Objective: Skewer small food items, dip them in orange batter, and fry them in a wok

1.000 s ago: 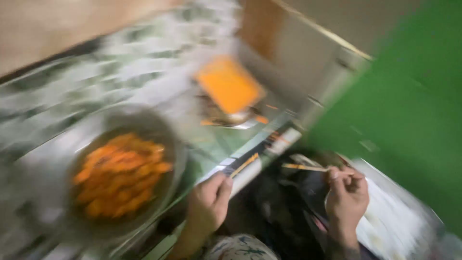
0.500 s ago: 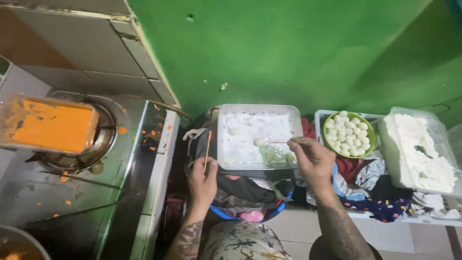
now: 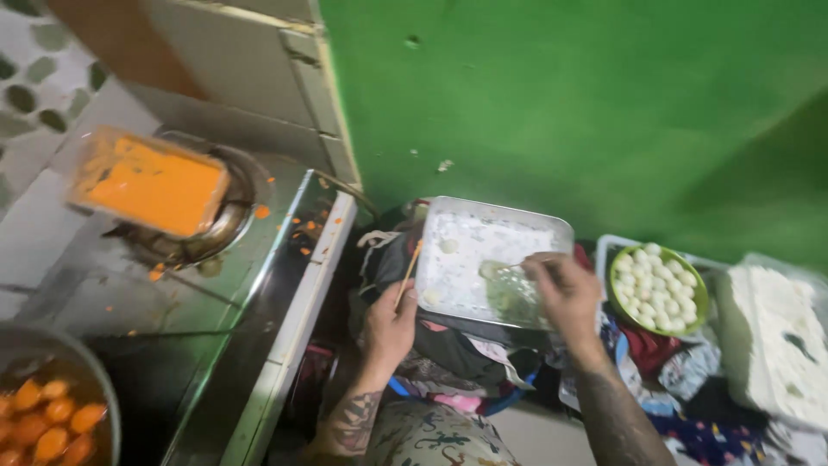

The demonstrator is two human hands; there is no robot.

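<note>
My two hands: left hand (image 3: 390,324) gripping one wooden stick (image 3: 408,273), right hand (image 3: 562,292) pinching one skewer (image 3: 526,262) over one floured metal tray (image 3: 483,259).

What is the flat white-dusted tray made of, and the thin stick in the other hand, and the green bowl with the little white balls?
The tray looks like thin metal: pale grey with a dull shine on its rolled rim. The stick in the left hand seems wood or bamboo, tan and matte. The green bowl is probably plastic, judging by its bright even colour, though the blur leaves that open.
</note>
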